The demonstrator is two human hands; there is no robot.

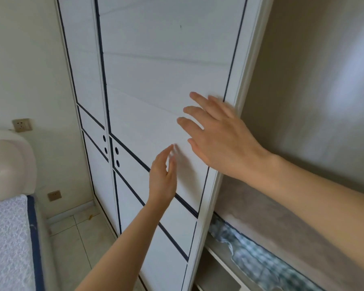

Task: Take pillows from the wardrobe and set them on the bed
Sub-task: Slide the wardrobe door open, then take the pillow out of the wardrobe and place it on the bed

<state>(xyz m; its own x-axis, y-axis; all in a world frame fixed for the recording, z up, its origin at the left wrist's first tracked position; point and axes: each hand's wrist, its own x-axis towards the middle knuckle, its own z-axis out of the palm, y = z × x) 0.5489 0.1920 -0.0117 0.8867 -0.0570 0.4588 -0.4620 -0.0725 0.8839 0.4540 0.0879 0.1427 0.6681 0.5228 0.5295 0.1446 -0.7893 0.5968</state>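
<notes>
While both hands, left hand and right hand, spread flat, we note the white sliding wardrobe door covering the shelves, white quilted bed nearby.

Right hand and left hand spread flat at white wardrobe door, bed at left

a home bedroom: bed beside wardrobe.

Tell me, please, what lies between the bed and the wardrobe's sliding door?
In the head view, only bare tiled floor separates the bed from the sliding door.
</notes>
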